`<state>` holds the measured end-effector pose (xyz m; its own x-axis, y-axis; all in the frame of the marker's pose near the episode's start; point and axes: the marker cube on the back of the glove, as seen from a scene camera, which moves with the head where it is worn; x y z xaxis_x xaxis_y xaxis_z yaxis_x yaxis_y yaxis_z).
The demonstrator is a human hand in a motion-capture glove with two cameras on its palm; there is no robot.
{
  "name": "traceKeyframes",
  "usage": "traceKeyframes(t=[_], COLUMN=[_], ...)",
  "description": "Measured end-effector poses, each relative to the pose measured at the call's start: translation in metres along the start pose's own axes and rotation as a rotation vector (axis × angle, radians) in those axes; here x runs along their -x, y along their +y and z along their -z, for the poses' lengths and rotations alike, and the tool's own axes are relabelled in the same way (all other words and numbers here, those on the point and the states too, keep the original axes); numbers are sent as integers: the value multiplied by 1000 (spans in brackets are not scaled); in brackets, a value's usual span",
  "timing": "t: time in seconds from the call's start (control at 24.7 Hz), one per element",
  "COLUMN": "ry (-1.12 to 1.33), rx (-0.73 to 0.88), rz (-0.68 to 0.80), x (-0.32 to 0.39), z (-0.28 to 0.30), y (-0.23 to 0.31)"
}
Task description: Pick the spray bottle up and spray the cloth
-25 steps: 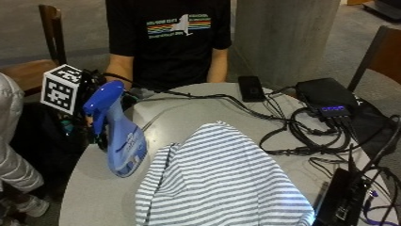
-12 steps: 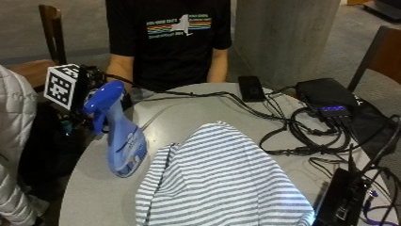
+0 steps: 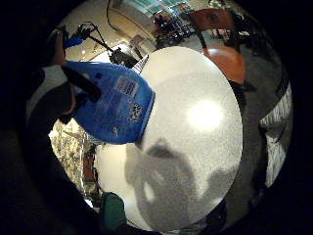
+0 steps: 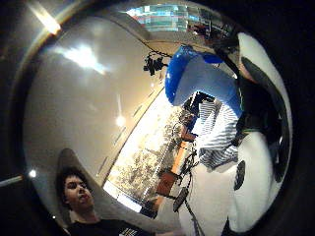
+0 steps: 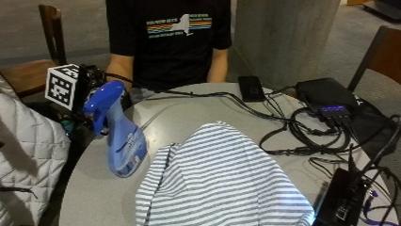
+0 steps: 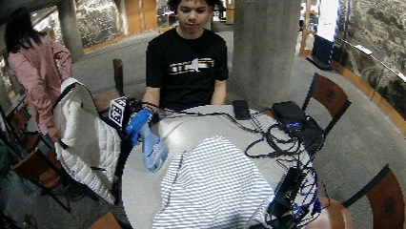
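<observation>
Your right hand [image 5: 100, 89] in the black glove is wrapped round the neck of the blue spray bottle [image 5: 120, 136], just under its blue spray head, and you hold it at the edge of the round grey table [image 5: 188, 113] on your right side. The bottle stands almost straight up, leaning a little. Its fat bottom part is down at the table top, but you cannot tell from these pictures if it sits on the table or is lifted just off it. From the camera by your little finger, the blue bottle [image 3: 110, 105] with its white label fills the space close to your palm, with the pale table top [image 3: 195, 137] spread out under it. From the camera by your thumb, the blue spray head [image 4: 197, 73] sits close to your palm. The cloth [image 5: 219, 183] has grey and white stripes. It lies spread out in a heap in the middle of the table, just beside the bottle. The bottle's bottom is very near one edge of the cloth. A black phone [image 5: 251, 88] lies flat on the far side of the table, close to your body. A black box [image 5: 325, 96] with a tangle of black cables [image 5: 294, 132] lies on your left side of the table, well apart from the bottle. A white puffy jacket [image 6: 86, 138] hangs beside the table, near your gloved hand.
</observation>
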<state>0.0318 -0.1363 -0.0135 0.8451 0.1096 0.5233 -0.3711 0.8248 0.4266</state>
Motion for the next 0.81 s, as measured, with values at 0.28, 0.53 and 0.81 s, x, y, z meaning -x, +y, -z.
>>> traceKeyframes(t=[0.28, 0.53, 0.81], ry=[2, 12, 12], rx=[53, 90, 94], rz=[0, 2, -9], x=[3, 3, 3], z=[-1, -2, -6], y=[5, 8, 4])
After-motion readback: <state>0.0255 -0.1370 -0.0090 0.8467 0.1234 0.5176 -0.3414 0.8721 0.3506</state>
